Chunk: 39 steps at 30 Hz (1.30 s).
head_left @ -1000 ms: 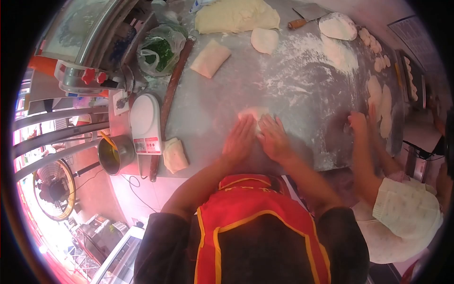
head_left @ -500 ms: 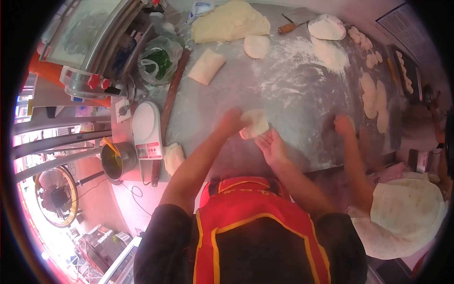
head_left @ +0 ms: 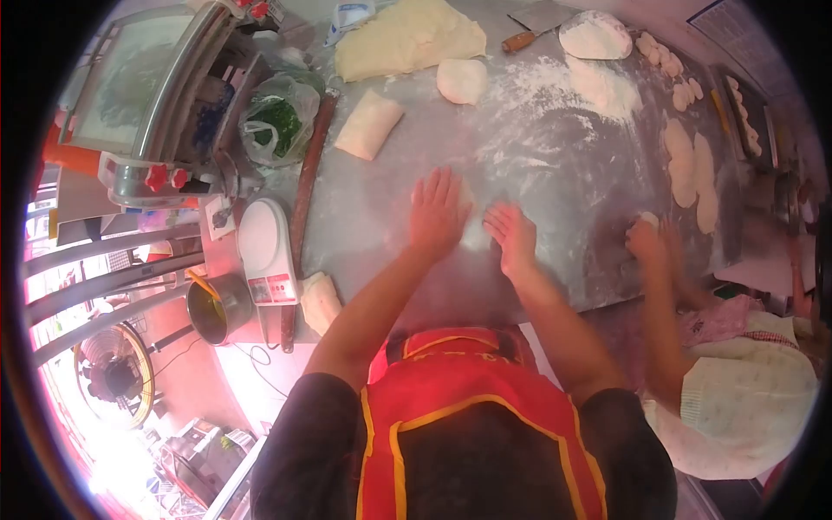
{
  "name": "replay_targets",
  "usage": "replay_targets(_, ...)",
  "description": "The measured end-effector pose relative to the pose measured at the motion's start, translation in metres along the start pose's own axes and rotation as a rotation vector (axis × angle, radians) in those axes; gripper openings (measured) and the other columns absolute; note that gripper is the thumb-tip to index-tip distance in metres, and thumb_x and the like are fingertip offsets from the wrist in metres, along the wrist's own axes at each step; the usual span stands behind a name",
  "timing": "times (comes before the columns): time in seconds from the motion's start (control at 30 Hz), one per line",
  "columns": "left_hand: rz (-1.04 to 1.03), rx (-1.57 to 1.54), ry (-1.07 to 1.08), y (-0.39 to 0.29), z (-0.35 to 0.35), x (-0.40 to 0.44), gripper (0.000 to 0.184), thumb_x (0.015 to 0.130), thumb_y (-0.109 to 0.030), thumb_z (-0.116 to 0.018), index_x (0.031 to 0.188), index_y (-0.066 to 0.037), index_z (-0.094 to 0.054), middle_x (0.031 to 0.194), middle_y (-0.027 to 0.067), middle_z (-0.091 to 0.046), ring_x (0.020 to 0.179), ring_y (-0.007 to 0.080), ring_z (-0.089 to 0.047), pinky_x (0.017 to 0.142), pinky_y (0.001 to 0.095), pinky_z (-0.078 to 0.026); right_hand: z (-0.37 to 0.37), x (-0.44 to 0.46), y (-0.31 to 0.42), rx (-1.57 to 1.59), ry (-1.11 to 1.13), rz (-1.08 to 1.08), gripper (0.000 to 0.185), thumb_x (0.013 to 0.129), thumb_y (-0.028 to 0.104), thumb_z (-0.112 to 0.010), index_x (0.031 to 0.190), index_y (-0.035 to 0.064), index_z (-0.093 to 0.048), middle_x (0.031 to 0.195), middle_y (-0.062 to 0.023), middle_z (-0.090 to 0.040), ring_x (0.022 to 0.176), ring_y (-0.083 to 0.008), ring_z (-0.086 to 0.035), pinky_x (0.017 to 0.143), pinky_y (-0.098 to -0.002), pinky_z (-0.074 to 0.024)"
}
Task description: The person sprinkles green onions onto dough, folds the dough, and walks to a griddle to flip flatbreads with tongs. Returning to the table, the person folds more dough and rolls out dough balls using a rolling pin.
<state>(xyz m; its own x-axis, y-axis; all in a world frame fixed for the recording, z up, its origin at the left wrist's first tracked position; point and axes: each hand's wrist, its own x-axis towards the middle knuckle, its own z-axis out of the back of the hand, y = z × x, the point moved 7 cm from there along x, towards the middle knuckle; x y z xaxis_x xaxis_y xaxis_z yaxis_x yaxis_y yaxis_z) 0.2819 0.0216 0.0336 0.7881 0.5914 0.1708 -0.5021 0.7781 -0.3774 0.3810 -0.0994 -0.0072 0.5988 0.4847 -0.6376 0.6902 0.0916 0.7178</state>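
Observation:
My left hand point(head_left: 438, 212) lies flat with its fingers stretched out, pressing on a piece of dough point(head_left: 466, 201). Most of that dough is hidden under the palm; only a pale edge shows at the right side. Just to the right, my right hand point(head_left: 513, 236) is held apart from the dough, its fingers extended and slightly blurred, holding nothing. Farther up the floured metal table point(head_left: 381, 234) are a folded dough slab point(head_left: 369, 124), a round dough piece point(head_left: 462, 81) and a large dough sheet point(head_left: 412, 39).
At left are a rolling pin point(head_left: 314, 165), a white scale point(head_left: 265, 243), a bag of chopped greens point(head_left: 279, 121) and a metal pot point(head_left: 217, 312). A scraper point(head_left: 518, 41) and flour mound point(head_left: 595, 36) lie at the back. At right, a co-worker's hand point(head_left: 643, 238) handles dough near long dough strips point(head_left: 680, 165).
Both hands held the dough piece up between them before. Now it is down on the table with my left hand flat over it, and my right hand has let go and moved slightly up.

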Motion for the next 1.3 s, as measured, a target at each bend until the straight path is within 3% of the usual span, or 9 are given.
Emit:
replay_targets(0.4,0.053,0.028,0.073,0.006,-0.007,0.003,0.062,0.09,-0.038,-0.051,0.145,-0.011,-0.037,0.152,0.012,-0.032,0.142,0.0318,-0.024,0.114,0.0572,-0.012,-0.038,0.038,-0.019,-0.197,0.0,-0.214,0.057,0.097,0.047,-0.041,0.106,-0.0048,-0.061,0.088,-0.0127,-0.065,0.074,-0.0204,-0.064,0.071,-0.0349,-0.0528)
replay_targets(0.53,0.052,0.042,0.055,0.002,-0.008,-0.001,0.064,0.089,-0.037,-0.054,0.145,-0.011,-0.036,0.15,0.0126,-0.034,0.141,0.0328,-0.026,0.113,0.0588,-0.015,-0.022,0.096,0.02,-0.823,0.161,0.126,0.047,0.093,0.039,-0.052,0.12,0.0006,-0.054,0.089,-0.0159,-0.066,0.076,-0.0284,-0.066,0.069,-0.0406,-0.0539)
replay_targets(0.6,0.067,0.047,0.083,0.002,-0.008,0.0,0.064,0.09,-0.038,-0.053,0.146,-0.013,-0.035,0.151,0.0115,-0.033,0.142,0.0319,-0.025,0.113,0.0582,-0.014,-0.045,0.087,0.033,-0.393,0.089,-0.118,0.048,0.091,0.031,-0.056,0.13,0.0041,-0.048,0.088,-0.0183,-0.066,0.077,-0.0327,-0.066,0.067,-0.0435,-0.0541)
replay_targets(0.7,0.103,0.055,0.138,0.005,-0.009,0.0,0.063,0.091,-0.04,-0.052,0.147,-0.017,-0.034,0.153,0.0094,-0.031,0.143,0.0302,-0.022,0.115,0.0568,-0.011,-0.083,0.091,0.018,-1.657,0.151,0.714,0.056,0.089,0.023,-0.058,0.139,0.0074,-0.038,0.079,-0.0187,-0.064,0.074,-0.0364,-0.065,0.066,-0.045,-0.0537)
replay_targets(0.87,0.084,0.029,0.096,0.003,-0.007,0.0,0.065,0.09,-0.041,-0.053,0.147,-0.015,-0.034,0.153,0.0109,-0.031,0.143,0.0326,-0.021,0.116,0.0551,-0.008,-0.063,0.123,-0.01,-1.263,0.231,0.444,0.043,0.09,0.024,-0.056,0.128,0.0052,-0.051,0.081,-0.0187,-0.065,0.078,-0.0352,-0.066,0.071,-0.043,-0.0532)
replay_targets(0.93,0.101,-0.064,-0.05,0.014,-0.004,-0.008,0.065,0.089,-0.037,-0.056,0.146,-0.013,-0.035,0.146,0.0144,-0.039,0.136,0.0332,-0.033,0.112,0.0534,-0.021,-0.085,0.08,0.041,-1.292,0.254,0.224,0.036,0.089,0.024,-0.058,0.118,0.003,-0.059,0.092,-0.0189,-0.067,0.085,-0.0334,-0.067,0.073,-0.0414,-0.053)
replay_targets(1.07,0.595,-0.702,-0.366,0.075,-0.011,-0.076,0.052,0.091,-0.028,-0.057,0.137,-0.007,-0.047,0.132,0.0174,-0.053,0.117,0.0342,-0.053,0.099,0.0442,-0.042,-0.103,0.042,0.078,-0.952,0.298,0.783,0.029,0.087,0.021,-0.061,0.109,0.0024,-0.064,0.103,-0.0177,-0.066,0.095,-0.0335,-0.064,0.081,-0.0407,-0.0506)
replay_targets(1.17,0.823,-0.891,0.04,0.09,-0.061,-0.113,0.044,0.093,-0.013,-0.058,0.134,0.0,-0.047,0.118,0.0126,-0.058,0.105,0.0177,-0.059,0.085,0.032,-0.051,-0.099,0.03,0.021,-1.051,0.49,1.059,0.026,0.088,0.019,-0.06,0.108,0.0042,-0.064,0.105,-0.0165,-0.064,0.101,-0.0324,-0.06,0.086,-0.0407,-0.0479)
replay_targets(1.3,0.875,-1.081,-0.075,0.074,-0.001,-0.067,0.041,0.089,-0.014,-0.062,0.126,0.003,-0.054,0.108,0.0142,-0.063,0.097,0.0205,-0.062,0.082,0.0324,-0.051,-0.043,-0.016,0.009,-0.834,0.174,0.695,0.023,0.087,0.015,-0.061,0.108,0.0041,-0.061,0.113,-0.0154,-0.059,0.103,-0.0372,-0.054,0.091,-0.0446,-0.0428)
